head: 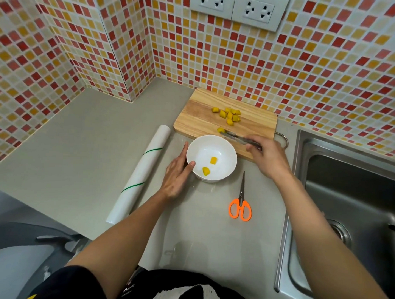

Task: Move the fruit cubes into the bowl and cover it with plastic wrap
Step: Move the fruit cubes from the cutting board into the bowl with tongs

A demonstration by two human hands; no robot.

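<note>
My right hand (269, 157) is closed around the handle end of a pair of metal tongs (238, 139), which reach out to the left over the near edge of the wooden cutting board (200, 118). Their tips sit at one yellow fruit cube (220, 129) lying apart from the rest — whether they are pinching it or only touching it, I cannot tell. My left hand (176, 177) is not clenched; it lies flat against the left side of the white bowl (228, 150), thumb pressed to the wall near the rim, fingers stretched along the counter beside it.

Inside the bowl lie two fruit cubes (209, 166), one near the middle and one closer to me. The remaining pile of cubes (229, 115) sits in a loose cluster further back on the board, toward its right half, with one piece a little off to the left.

The bowl stands on the grey counter (80, 145) just in front of the board, touching or nearly touching its near edge. To the left, well clear of my hand, the roll of plastic wrap (139, 173) lies at a slant — white with thin green stripes. Orange-handled scissors (240, 201) lie shut on the counter below my right hand, blades pointing away from me. The steel sink (348, 177) fills the right side.
</note>
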